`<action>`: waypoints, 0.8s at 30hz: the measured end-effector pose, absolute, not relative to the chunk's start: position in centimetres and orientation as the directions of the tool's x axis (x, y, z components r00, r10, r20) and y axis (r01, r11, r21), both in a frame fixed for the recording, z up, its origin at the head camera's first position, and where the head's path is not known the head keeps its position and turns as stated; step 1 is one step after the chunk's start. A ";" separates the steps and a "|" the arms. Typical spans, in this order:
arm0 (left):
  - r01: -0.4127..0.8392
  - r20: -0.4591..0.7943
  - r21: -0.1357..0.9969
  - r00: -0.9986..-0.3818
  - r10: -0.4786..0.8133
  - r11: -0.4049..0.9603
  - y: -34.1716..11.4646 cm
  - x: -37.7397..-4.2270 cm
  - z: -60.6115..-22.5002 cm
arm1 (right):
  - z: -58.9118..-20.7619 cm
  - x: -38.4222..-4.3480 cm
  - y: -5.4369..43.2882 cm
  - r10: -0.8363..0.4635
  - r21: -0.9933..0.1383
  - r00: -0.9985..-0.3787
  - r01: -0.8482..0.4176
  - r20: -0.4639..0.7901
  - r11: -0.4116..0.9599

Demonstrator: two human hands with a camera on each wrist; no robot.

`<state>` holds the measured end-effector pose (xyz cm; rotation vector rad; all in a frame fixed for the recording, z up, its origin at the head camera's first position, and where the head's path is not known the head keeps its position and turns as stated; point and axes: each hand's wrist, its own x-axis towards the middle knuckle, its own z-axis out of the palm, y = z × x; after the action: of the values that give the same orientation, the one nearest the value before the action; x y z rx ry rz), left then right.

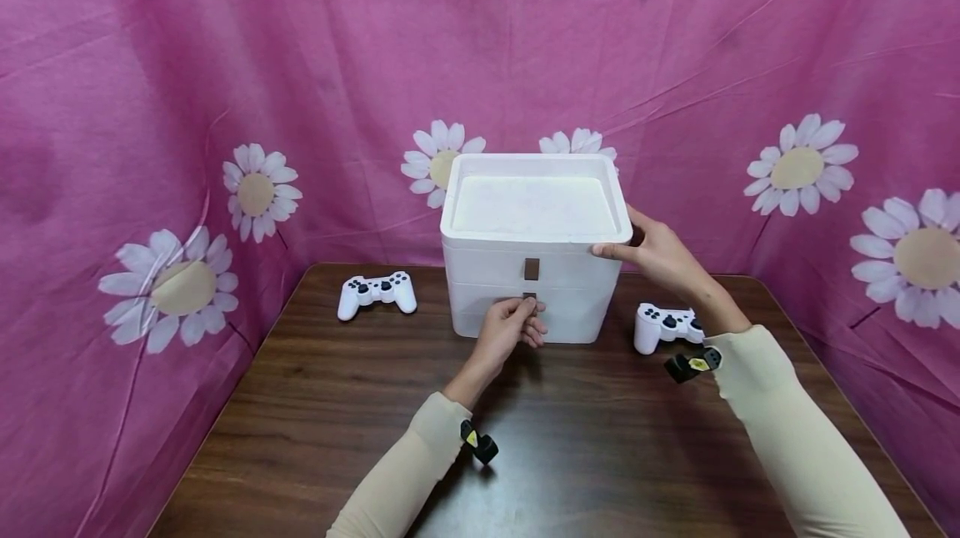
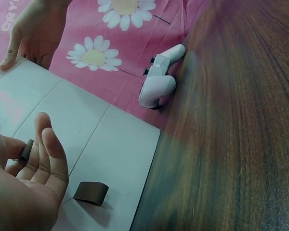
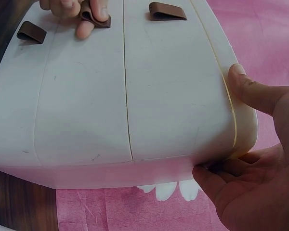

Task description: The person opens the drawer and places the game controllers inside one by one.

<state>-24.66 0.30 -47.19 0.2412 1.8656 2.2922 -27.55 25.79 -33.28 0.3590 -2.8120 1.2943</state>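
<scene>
A white storage box with drawers (image 1: 480, 275) stands on the table, its recessed top facing up. My left hand (image 1: 506, 328) is at its front and pinches the middle drawer's brown pull tab (image 3: 105, 22) between thumb and finger. The other fingers extend past the tab. At the upper right corner, my right hand (image 1: 660, 253) grips the box, thumb on the front near the rim and fingers around the side. Above the pinched tab is the top drawer's tab (image 1: 532, 269); the lowest drawer's tab (image 2: 91, 193) shows below. All drawers look closed.
A white game controller (image 1: 377, 294) lies left of the box on the brown wooden table (image 1: 337, 404). A second white controller (image 1: 663, 327) lies to the right, partly behind my right forearm. Pink cloth (image 1: 360, 62) with daisies hangs behind.
</scene>
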 end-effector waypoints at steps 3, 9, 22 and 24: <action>-0.033 0.014 0.980 -0.972 0.235 -0.196 0.2 -24.7 -47.3 | -33.3 -27.6 25.8 -0.197 -0.742 -0.973 -0.220 0.120 0.633; -0.017 0.026 0.985 -0.970 0.244 -0.172 0.0 -24.6 -47.3 | -33.2 -27.5 25.8 -0.194 -0.731 -0.974 -0.218 0.118 0.647; -0.002 0.043 0.984 -0.968 0.247 -0.177 -0.4 -23.7 -47.5 | -33.4 -27.5 25.9 -0.184 -0.737 -0.974 -0.220 0.132 0.639; 0.005 0.050 0.984 -0.967 0.251 -0.176 -0.5 -23.5 -47.5 | -33.4 -27.5 25.9 -0.182 -0.740 -0.975 -0.218 0.131 0.636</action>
<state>-23.51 -0.47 -47.48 0.3004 1.9036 2.2732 -27.47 25.88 -33.43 0.3423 -2.8015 1.2762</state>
